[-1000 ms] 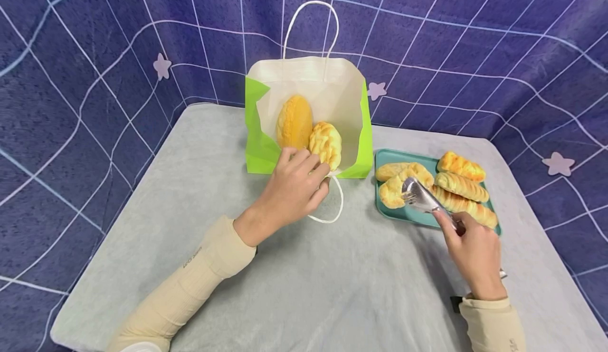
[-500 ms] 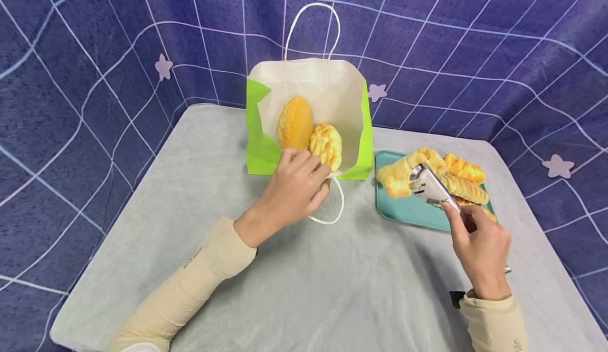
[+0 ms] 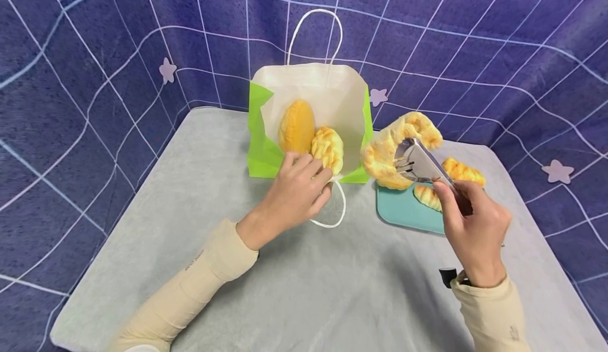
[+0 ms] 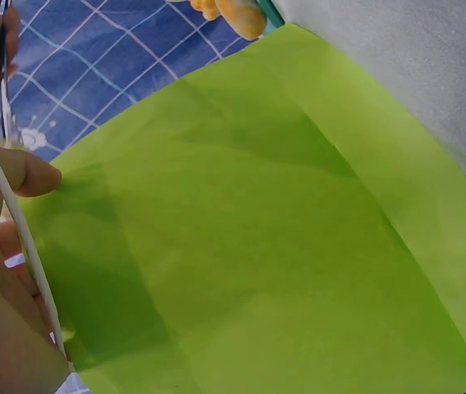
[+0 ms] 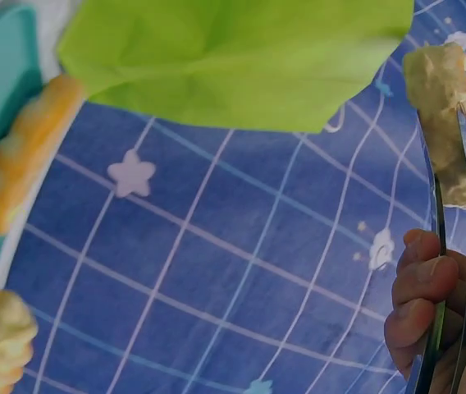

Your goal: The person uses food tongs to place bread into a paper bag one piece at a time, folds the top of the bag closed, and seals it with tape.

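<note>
Right hand (image 3: 477,230): fingers closed round metal tongs (image 3: 425,163), which clasp one curved bread (image 3: 382,154). Left hand (image 3: 296,193): fingers curled over the front rim of a green paper bag (image 3: 261,154), thumb on its outer face.

Curved bread: up off the tray, beyond the right hand and to its left; long axis slanting from lower left to upper right, across the tongs. Its left end comes up to the bag's right edge in the head view; contact cannot be told. Right hand the nearer; bag mouth to the bread's left.

Bag, upright, mouth facing the person: one smooth oval bun (image 3: 296,125), one braided bun (image 3: 328,149) beside it.

Teal tray (image 3: 408,217), right of bag: further breads, partly hidden by the right hand and tongs.
</note>
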The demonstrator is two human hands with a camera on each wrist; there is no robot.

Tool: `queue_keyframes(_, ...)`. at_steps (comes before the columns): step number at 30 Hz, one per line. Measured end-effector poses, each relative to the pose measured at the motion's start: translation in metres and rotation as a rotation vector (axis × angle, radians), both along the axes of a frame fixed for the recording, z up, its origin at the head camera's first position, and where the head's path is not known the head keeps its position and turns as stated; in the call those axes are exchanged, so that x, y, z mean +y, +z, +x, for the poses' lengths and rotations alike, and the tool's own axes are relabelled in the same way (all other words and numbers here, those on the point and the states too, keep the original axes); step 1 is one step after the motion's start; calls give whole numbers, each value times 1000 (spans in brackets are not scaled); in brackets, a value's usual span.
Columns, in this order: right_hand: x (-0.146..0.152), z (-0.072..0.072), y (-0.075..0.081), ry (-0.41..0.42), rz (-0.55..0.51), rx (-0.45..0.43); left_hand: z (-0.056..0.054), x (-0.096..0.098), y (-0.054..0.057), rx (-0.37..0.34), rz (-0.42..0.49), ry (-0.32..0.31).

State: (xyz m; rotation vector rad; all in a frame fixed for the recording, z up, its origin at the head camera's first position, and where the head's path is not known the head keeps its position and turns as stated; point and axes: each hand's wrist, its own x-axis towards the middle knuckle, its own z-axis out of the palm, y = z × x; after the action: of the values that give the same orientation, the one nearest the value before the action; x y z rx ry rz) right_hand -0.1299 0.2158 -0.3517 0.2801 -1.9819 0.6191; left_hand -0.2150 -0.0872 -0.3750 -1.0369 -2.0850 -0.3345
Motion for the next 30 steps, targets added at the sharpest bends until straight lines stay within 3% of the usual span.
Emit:
queue_keyframes(5, -16, -11, 12, 49, -3, 26, 1, 0, 2, 8, 7, -5)
queue_keyframes(11, -33, -29, 26, 26, 34, 56, 1, -1, 3, 16, 6, -8)
queue_keyframes(21, -48, -58, 31, 30, 136, 5, 8, 1, 2, -6, -2, -20)
queue_keyframes(30, -59, -73, 38, -65, 199, 19, 11, 1, 5, -5, -17, -22)
